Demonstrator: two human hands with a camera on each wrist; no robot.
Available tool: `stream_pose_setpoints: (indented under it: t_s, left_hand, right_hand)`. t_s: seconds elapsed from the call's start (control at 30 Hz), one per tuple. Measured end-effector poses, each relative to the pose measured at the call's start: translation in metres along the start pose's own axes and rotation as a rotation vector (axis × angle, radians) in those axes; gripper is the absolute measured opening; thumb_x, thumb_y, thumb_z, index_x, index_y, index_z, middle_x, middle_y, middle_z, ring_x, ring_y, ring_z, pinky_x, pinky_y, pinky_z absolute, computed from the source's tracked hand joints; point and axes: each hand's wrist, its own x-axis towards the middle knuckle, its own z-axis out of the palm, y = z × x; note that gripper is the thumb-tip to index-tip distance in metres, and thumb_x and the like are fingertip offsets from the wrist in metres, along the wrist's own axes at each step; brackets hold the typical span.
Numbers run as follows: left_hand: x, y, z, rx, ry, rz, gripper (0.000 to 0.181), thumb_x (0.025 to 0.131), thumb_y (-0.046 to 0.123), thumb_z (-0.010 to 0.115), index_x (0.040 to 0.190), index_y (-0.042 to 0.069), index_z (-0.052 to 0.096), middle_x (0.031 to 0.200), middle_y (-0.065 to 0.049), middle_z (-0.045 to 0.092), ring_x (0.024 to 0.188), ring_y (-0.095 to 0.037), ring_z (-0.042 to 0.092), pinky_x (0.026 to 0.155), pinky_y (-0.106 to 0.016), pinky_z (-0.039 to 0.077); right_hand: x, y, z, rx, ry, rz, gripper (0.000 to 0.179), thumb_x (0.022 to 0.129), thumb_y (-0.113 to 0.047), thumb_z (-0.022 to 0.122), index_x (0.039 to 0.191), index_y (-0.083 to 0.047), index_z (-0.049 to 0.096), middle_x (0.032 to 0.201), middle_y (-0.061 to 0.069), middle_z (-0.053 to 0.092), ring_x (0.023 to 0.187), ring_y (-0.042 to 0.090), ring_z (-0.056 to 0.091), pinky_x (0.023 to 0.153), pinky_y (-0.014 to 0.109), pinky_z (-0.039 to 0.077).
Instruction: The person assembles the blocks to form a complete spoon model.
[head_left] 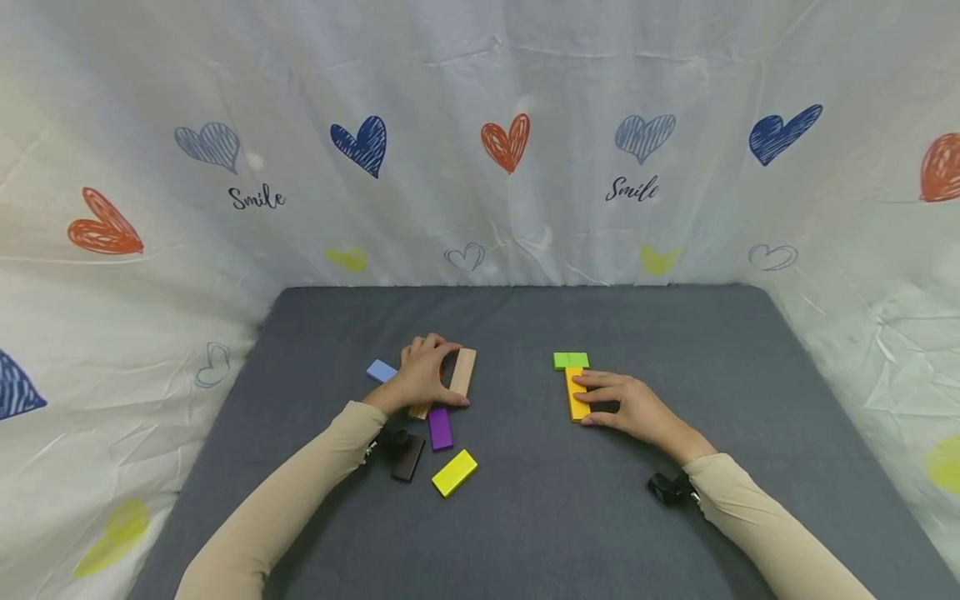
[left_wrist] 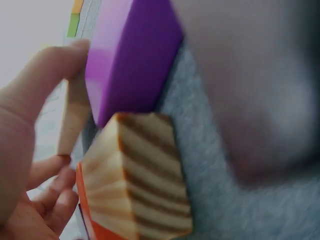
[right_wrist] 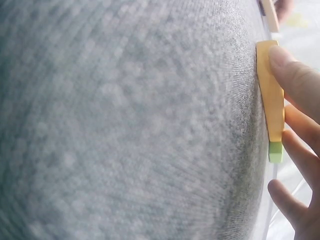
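My left hand (head_left: 422,371) pinches a plain wooden block (head_left: 463,372) lengthwise, thumb at its near end and fingers at the far end. Under and beside that hand lie a striped wooden block (left_wrist: 150,175), an orange-red block (left_wrist: 102,231) mostly hidden, and a purple block (head_left: 440,429). On the right, my right hand (head_left: 626,404) holds an orange-yellow block (head_left: 576,396) lying on the table, thumb on its near end and fingertips on its top. A green piece (head_left: 571,360) lies crosswise against the far end of the orange-yellow block, making a T shape.
A light blue block (head_left: 382,371) lies left of my left hand. Nearer me on the grey table (head_left: 525,517) are a dark brown block (head_left: 407,458) and a yellow block (head_left: 454,472). A white curtain with printed hearts (head_left: 506,142) stands behind the table.
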Motion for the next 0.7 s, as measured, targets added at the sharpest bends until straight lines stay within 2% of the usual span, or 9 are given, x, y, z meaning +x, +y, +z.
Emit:
stream_pose_setpoints:
  t_s: [0.07,0.17,0.23,0.33,0.4,0.47,0.63,0.7]
  left_hand:
    - [0.002,0.0,-0.001,-0.039,0.004,0.006,0.098,0.066,0.05,0.088,0.144,0.009,0.047,0.114,-0.008,0.06,0.103,-0.026,0.049,0.093,-0.047,0.034]
    - [0.005,0.0,-0.003,-0.146,0.006,0.018,0.097,0.069,0.038,0.088,0.147,0.007,0.039,0.098,-0.004,0.063,0.085,-0.016,0.054,0.082,-0.032,0.042]
    - [0.006,-0.001,-0.005,-0.218,0.017,0.019,0.084,0.075,0.027,0.082,0.147,0.007,0.041,0.093,-0.004,0.065,0.075,-0.012,0.055,0.071,-0.025,0.044]
    - [0.007,-0.002,-0.007,-0.276,0.042,0.012,0.05,0.085,0.014,0.069,0.134,0.008,0.061,0.087,-0.006,0.07,0.065,-0.009,0.055,0.061,-0.023,0.046]
    - [0.006,-0.001,-0.007,-0.289,0.06,0.0,0.03,0.09,0.011,0.062,0.119,0.009,0.072,0.086,-0.006,0.074,0.062,-0.008,0.055,0.059,-0.022,0.046]
    - [0.006,-0.001,-0.008,-0.3,0.067,-0.014,0.023,0.092,0.01,0.06,0.109,0.009,0.076,0.087,-0.006,0.075,0.061,-0.008,0.056,0.057,-0.022,0.047]
    - [0.009,0.005,-0.005,-0.324,0.066,0.002,0.03,0.089,0.012,0.066,0.118,0.005,0.07,0.092,-0.008,0.072,0.071,-0.011,0.061,0.063,-0.024,0.05]
    - [0.011,0.01,-0.003,-0.335,0.059,0.013,0.039,0.089,0.015,0.07,0.126,0.004,0.065,0.096,-0.009,0.071,0.08,-0.015,0.063,0.072,-0.028,0.053]
  right_hand:
    - [0.0,0.0,0.0,0.003,0.0,-0.002,0.047,0.077,-0.034,0.083,0.12,-0.017,0.073,0.139,0.0,0.062,0.135,0.027,0.054,0.107,0.049,0.045]
    - [0.0,-0.001,0.0,0.003,0.001,0.0,0.047,0.077,-0.034,0.083,0.12,-0.017,0.073,0.139,0.0,0.062,0.135,0.027,0.054,0.107,0.049,0.045]
    - [0.0,-0.001,0.0,0.001,-0.001,0.004,0.047,0.078,-0.034,0.083,0.12,-0.017,0.073,0.139,-0.001,0.062,0.135,0.027,0.054,0.108,0.049,0.045]
    - [0.0,-0.002,0.0,-0.002,-0.001,0.003,0.047,0.078,-0.033,0.083,0.12,-0.017,0.073,0.139,-0.001,0.062,0.135,0.027,0.054,0.108,0.049,0.044]
    - [0.0,-0.002,0.0,-0.004,0.0,-0.004,0.046,0.078,-0.033,0.083,0.12,-0.017,0.073,0.139,0.0,0.062,0.135,0.028,0.054,0.108,0.049,0.044]
    - [0.0,-0.002,0.0,-0.003,0.005,-0.011,0.046,0.078,-0.032,0.083,0.12,-0.016,0.073,0.139,0.001,0.062,0.134,0.028,0.054,0.108,0.049,0.044]
    - [0.0,-0.001,0.0,-0.012,0.005,-0.012,0.046,0.078,-0.032,0.083,0.119,-0.016,0.074,0.139,0.001,0.062,0.134,0.027,0.055,0.107,0.049,0.045]
    - [-0.001,-0.001,0.0,-0.015,0.002,-0.012,0.046,0.078,-0.033,0.083,0.12,-0.017,0.073,0.14,0.001,0.062,0.134,0.027,0.055,0.107,0.049,0.045]
